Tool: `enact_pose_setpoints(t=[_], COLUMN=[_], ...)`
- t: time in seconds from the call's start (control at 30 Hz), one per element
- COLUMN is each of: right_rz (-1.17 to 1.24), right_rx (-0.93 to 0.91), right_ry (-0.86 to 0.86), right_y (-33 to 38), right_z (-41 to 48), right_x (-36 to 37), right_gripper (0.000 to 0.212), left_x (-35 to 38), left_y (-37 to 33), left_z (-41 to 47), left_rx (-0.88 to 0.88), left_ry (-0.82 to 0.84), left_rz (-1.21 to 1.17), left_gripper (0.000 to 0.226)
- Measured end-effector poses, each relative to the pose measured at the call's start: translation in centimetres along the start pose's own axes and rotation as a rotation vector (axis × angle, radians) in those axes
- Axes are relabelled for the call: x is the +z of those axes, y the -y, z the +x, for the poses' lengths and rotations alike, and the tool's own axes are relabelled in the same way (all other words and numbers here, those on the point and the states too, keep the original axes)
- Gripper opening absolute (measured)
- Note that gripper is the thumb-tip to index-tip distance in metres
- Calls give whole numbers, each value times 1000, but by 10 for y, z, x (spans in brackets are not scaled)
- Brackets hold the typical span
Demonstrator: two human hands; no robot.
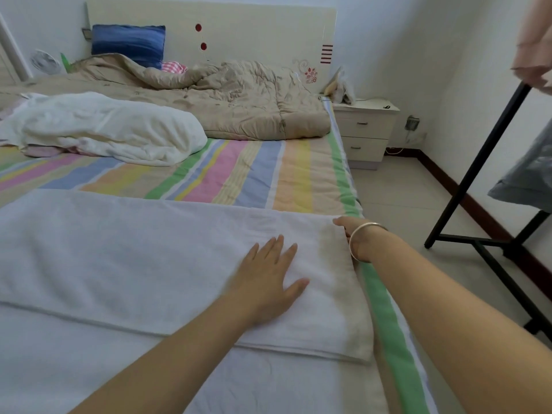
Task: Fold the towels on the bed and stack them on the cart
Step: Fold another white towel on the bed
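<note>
Two hands on the one towel (119,258) right now. The left hand (265,282) lies flat on top of it near its right end, palm down, fingers straight and fanned a bit. The right hand (357,237), silver bangle (363,231) on the wrist, is at the towel's far right corner, thumb on top and the other fingers tucked out of sight under the edge, so it's pinching that corner.

The towel is white, folded into a long strip across the near end of the bed (245,171), on top of another white cloth (89,369). Past it is the pastel striped sheet, then a loose white heap (113,127) on the left and a crumpled beige quilt (239,97) further up. A blue pillow (128,43) leans on the cream headboard (239,28), which has red dots, red bars and a little flower print. A nightstand (366,130) sits beside the bed, with a black metal frame (478,162) on the floor to the right.
</note>
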State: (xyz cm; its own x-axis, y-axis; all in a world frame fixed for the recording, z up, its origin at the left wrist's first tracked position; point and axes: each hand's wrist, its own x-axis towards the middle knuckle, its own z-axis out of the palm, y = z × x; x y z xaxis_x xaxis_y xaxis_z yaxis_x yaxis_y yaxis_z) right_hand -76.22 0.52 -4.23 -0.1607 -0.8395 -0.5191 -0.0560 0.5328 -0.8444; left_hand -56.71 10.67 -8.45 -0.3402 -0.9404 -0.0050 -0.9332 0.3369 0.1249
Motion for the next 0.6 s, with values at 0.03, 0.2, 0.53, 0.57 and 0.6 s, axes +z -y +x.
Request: enact_pose_setpoints(t=[0.03,0.2,0.53,0.57,0.6], right_rz=[-15,-268,-806,-950,-1079], right_rx=[-3,-151,-532,-586,-619], right_ry=[-4,-250,-558,-461,-332], right_y=[3,15,-29,-39,-51], right_z=[8,37,-20,-39,-55], right_x=[2,6,43,51,58], right_gripper=[35,53,71,73,71], left_x=[8,23,8,4,3], left_y=[0,3,14,18,24], left_z=[-1,0,-16,-25,-32], left_rx=[15,35,59,43,28], left_ry=[9,-1,-117,-145,-166], left_rz=[11,-8,-461,-464,-409], left_gripper=[82,95,56,53,55])
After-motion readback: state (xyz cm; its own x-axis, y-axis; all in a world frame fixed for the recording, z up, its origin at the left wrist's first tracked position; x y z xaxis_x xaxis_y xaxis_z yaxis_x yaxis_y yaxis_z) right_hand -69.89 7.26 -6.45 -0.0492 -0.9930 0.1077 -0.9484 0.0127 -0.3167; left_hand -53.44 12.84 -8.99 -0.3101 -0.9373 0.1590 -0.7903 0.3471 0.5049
